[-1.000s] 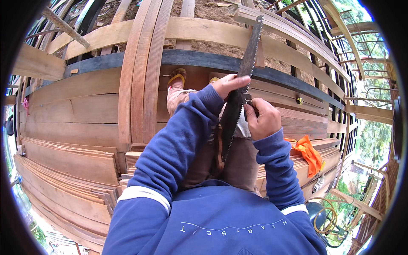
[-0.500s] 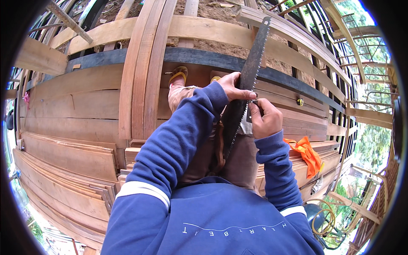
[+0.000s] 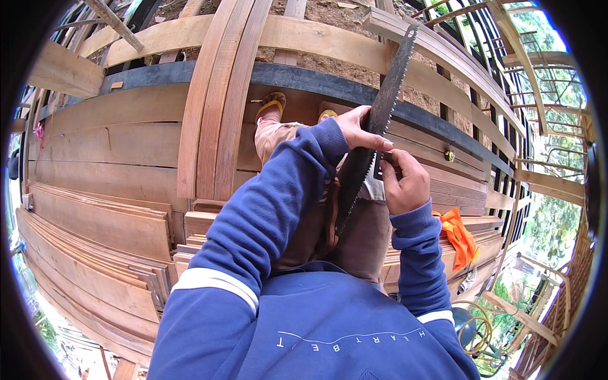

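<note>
A hand saw with a long dark toothed blade (image 3: 391, 79) stands slanted in front of me, its narrow tip pointing away and its wide end down between my thighs. My left hand (image 3: 360, 130) is closed round the middle of the blade, thumb laid across it toward the teeth. Against the toothed edge, my right hand (image 3: 408, 180) pinches a small flat black piece with holes (image 3: 379, 168); its exact kind is unclear. Beside the blade's lower end, a brown curved piece (image 3: 332, 221) shows between my legs, perhaps the saw's handle.
Three long grooved boards (image 3: 218, 95) lie to the left of my feet. Stacked planks (image 3: 95, 253) fill the lower left. At the right are an orange cloth (image 3: 457, 237), a small yellow and black tape measure (image 3: 449, 155) and a coiled hose (image 3: 484, 329). A dark beam (image 3: 304, 79) runs beyond my feet.
The saw and both hands have shifted slightly to the right, and the blade's tip leans a little farther right. My grip on the blade and the small black piece stays the same.
</note>
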Tool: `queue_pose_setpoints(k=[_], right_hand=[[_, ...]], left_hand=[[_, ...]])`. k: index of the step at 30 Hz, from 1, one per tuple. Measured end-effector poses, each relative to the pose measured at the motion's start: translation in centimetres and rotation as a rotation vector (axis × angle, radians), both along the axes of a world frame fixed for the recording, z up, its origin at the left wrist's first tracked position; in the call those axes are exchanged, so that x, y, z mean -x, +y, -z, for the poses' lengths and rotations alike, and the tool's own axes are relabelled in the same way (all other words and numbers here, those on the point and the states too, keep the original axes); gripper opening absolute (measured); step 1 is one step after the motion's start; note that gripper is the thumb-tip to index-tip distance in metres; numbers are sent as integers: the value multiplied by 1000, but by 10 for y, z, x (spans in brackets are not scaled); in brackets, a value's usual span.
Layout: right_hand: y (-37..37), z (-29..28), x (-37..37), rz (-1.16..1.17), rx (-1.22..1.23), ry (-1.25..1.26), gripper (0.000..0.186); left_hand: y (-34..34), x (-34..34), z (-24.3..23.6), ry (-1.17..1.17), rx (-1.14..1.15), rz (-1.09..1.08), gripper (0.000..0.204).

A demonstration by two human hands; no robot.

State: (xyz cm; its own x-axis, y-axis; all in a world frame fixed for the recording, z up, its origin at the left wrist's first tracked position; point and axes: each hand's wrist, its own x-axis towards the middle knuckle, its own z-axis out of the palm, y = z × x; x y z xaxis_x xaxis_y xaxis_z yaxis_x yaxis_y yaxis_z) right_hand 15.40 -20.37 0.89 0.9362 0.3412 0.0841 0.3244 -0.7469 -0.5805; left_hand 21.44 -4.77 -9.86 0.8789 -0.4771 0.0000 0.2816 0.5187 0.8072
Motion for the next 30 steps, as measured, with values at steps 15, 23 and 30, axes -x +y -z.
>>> queue_pose_setpoints(k=[15,23,30], right_hand=[[8,0,6,-79,95,-167,13],[15,-3,9,-2,60,-66,11],[20,-1,13,91,26,-23,10]], left_hand=[[20,-6,-2,-100,-211,92,78],[14,-10,2,-64,-287,57,79],[14,-10,0,-53,-308,74,80]])
